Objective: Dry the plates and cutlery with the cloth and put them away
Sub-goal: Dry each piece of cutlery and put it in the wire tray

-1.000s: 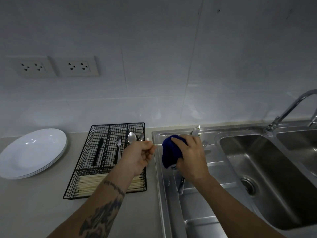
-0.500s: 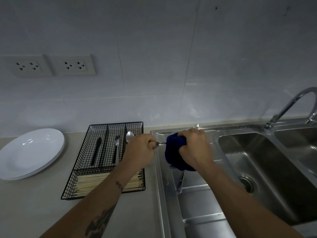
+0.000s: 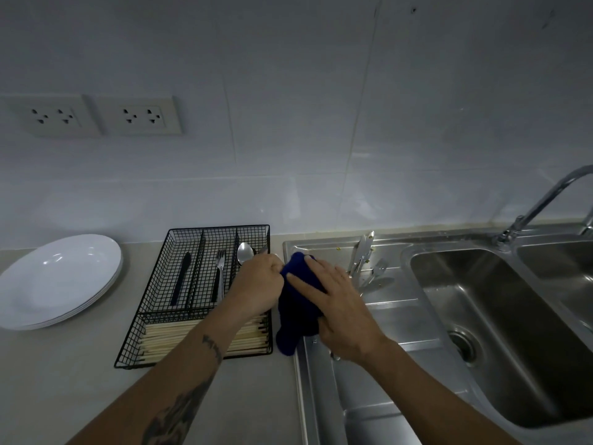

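Plates [image 3: 57, 281] stacked far left on the counter, wire caddy [image 3: 160, 316] beside them with knife, fork, spoon slotted, so drop-off is close. My left hand [image 3: 256, 289] is fisted on a utensil's handle, mostly hidden, over the caddy's right edge; my right hand [image 3: 333, 303] wraps the blue cloth [image 3: 298, 303] around its other end to wipe it. Remaining wet cutlery [image 3: 365, 261] lies on the drainboard just right of that.

You see a dark blue cloth [image 3: 300, 303], white plates [image 3: 57, 281], a black wire tray [image 3: 192, 297], and a silver steel sink [image 3: 500, 332].

two wall sockets [image 3: 96, 116], steel sink [image 3: 500, 329], curved tap [image 3: 542, 200], white tiled wall [image 3: 288, 91], grey counter [image 3: 64, 380]
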`<state>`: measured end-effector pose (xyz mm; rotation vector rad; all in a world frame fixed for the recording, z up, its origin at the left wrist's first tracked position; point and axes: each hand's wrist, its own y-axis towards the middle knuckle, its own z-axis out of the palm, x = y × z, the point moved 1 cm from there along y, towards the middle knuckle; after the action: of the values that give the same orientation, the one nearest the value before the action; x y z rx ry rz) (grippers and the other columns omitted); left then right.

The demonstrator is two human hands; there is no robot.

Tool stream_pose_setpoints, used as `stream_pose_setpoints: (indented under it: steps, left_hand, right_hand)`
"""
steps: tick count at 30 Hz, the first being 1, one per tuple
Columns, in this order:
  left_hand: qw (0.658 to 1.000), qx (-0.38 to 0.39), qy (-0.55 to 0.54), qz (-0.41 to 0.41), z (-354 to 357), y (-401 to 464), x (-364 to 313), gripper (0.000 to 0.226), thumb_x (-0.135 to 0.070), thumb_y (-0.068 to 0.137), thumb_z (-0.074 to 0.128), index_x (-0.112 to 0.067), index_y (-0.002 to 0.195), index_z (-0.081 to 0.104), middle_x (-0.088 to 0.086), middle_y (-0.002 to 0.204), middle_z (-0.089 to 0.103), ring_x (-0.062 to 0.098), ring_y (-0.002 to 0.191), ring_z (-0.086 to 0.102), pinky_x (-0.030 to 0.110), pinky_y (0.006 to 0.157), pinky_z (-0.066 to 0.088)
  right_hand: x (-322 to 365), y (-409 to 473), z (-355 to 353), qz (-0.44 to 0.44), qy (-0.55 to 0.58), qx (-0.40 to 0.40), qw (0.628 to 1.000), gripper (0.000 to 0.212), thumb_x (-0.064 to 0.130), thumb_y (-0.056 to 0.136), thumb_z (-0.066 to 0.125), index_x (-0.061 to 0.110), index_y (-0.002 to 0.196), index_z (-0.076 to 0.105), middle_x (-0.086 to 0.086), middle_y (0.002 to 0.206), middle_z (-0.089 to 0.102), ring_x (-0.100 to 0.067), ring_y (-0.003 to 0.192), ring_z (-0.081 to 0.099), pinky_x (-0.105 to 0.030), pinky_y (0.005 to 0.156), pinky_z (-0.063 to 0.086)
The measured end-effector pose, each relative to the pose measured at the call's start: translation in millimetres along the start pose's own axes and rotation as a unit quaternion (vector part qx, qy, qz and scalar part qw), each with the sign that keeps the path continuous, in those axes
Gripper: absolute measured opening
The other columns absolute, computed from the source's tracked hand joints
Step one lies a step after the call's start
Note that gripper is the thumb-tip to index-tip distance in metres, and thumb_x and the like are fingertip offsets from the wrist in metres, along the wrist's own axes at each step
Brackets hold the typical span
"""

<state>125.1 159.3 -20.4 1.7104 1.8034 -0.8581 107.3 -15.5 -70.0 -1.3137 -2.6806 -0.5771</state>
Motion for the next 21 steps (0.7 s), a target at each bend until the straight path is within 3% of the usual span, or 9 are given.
stream_pose_setpoints:
  steps: [3, 7, 12, 15, 18, 21]
  left_hand:
    - [1.000, 0.014, 0.009, -0.003, -1, -1, 5, 0.031, -0.007, 0.098, 0.036, 0.000, 0.079, 0.059, 0.002, 0.071, 0.049, 0.012, 0.062, 0.047, 0.026, 0.055, 0.035]
    - [1.000, 0.008, 0.023, -0.001, 2, -2, 7, 0.032, -0.011, 0.102, 0.036, -0.005, 0.085, 0.062, -0.003, 0.072, 0.053, 0.007, 0.063, 0.048, 0.022, 0.053, 0.034]
    - [0.999, 0.004, -0.031, 0.004, 3, 1, -1, 0.031, -0.008, 0.100, 0.036, 0.004, 0.087, 0.061, 0.004, 0.073, 0.054, 0.013, 0.065, 0.048, 0.028, 0.061, 0.036]
    - [0.999, -0.001, -0.040, -0.004, -2, 0, 5, 0.033, -0.011, 0.102, 0.035, 0.001, 0.090, 0.063, 0.002, 0.075, 0.056, 0.011, 0.066, 0.049, 0.028, 0.060, 0.036]
    - [0.999, 0.000, -0.047, -0.024, -9, -7, 18, 0.033, -0.014, 0.103, 0.036, 0.002, 0.097, 0.064, 0.007, 0.082, 0.057, 0.012, 0.069, 0.049, 0.026, 0.059, 0.036]
    - [0.997, -0.002, -0.065, -0.036, -16, -9, 28, 0.032, -0.012, 0.101, 0.036, -0.003, 0.084, 0.062, 0.008, 0.077, 0.055, 0.015, 0.068, 0.050, 0.030, 0.062, 0.038]
  right_hand:
    - [-18, -6, -2, 0.002, 0.027, -0.029, 0.999, 0.075, -0.001, 0.065, 0.063, 0.020, 0.137, 0.055, -0.015, 0.149, 0.043, -0.037, 0.132, 0.044, -0.048, 0.107, 0.040]
    - [-26, 0, -12, 0.101, 0.034, -0.048, 0.993, 0.073, -0.010, 0.063, 0.065, 0.016, 0.131, 0.061, -0.010, 0.140, 0.054, -0.035, 0.125, 0.052, -0.050, 0.093, 0.052]
    - [-5, 15, -13, 0.002, -0.038, -0.071, 0.997, 0.067, 0.010, 0.059, 0.081, 0.013, 0.124, 0.065, -0.011, 0.131, 0.060, -0.032, 0.113, 0.058, -0.044, 0.099, 0.047]
    - [-13, 13, -10, 0.022, -0.047, -0.058, 0.997, 0.072, 0.032, 0.063, 0.082, 0.021, 0.130, 0.059, -0.007, 0.132, 0.058, -0.028, 0.112, 0.057, -0.046, 0.097, 0.043]
    - [-19, 10, -4, 0.045, -0.045, -0.044, 0.997, 0.077, 0.021, 0.064, 0.079, 0.025, 0.135, 0.053, -0.005, 0.134, 0.056, -0.029, 0.117, 0.054, -0.049, 0.097, 0.043]
    - [-5, 19, -1, 0.056, -0.032, -0.061, 0.996, 0.077, 0.008, 0.060, 0.078, 0.022, 0.133, 0.056, -0.006, 0.132, 0.057, -0.033, 0.114, 0.053, -0.051, 0.092, 0.048]
